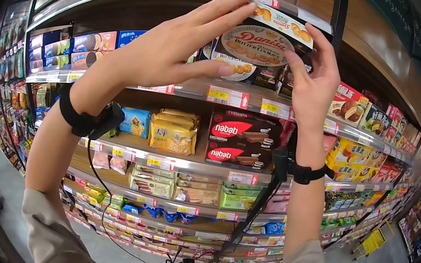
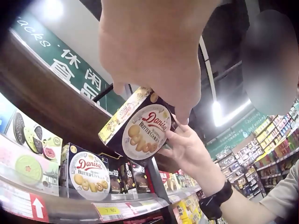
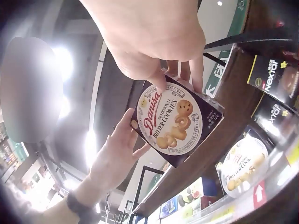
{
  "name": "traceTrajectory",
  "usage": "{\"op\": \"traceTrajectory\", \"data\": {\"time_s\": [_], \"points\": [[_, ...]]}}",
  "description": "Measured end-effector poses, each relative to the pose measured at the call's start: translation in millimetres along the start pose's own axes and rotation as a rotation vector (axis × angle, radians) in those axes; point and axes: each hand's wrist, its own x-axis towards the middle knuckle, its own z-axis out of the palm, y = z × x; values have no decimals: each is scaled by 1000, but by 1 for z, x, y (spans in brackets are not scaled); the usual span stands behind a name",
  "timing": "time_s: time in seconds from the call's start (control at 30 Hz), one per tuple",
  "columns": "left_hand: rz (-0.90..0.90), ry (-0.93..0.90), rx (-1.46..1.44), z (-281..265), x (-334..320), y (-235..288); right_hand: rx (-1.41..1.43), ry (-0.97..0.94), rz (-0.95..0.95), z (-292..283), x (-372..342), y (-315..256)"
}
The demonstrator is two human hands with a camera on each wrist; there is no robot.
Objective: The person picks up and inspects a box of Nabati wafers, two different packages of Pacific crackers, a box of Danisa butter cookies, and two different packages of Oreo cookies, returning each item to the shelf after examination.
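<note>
Store shelving (image 1: 200, 169), tiered, left to right. Danisa cookie box (image 1: 258, 44) held up tilted before upper shelf; second Danisa box (image 2: 89, 178) stands below it, likely knocked if held box drops or swings low. Left hand (image 1: 164, 40) wide, fingers straight against box's left side, adding little hold. Right hand (image 1: 316, 87) pinches box's right edge; if thumb slips on smooth card, box could pivot; hard squeeze could dent it.
</note>
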Motion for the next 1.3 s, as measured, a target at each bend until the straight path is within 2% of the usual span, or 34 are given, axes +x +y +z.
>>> {"op": "traceTrajectory", "data": {"time_s": [0.07,0.37,0.53,0.67,0.83,1.0,1.2,1.3], "points": [[-18,-56,65,7,0,-9,-24,-3,20,3,0,13],[-137,-5,34,47,7,-39,-96,-5,20,9,8,62],[-206,-125,81,58,3,-47,-96,-19,128,9,-1,87],[-265,-155,115,65,9,-49,-96,-10,125,16,-7,111],[-280,-170,203,73,9,-57,-178,-78,118,21,-8,127],[-290,-155,244,88,13,-63,-192,-43,116,22,-7,134],[-416,-174,238,101,38,-85,-226,-93,191,21,-7,128],[-508,-269,107,105,47,-97,-169,-145,228,23,-9,129]]}}
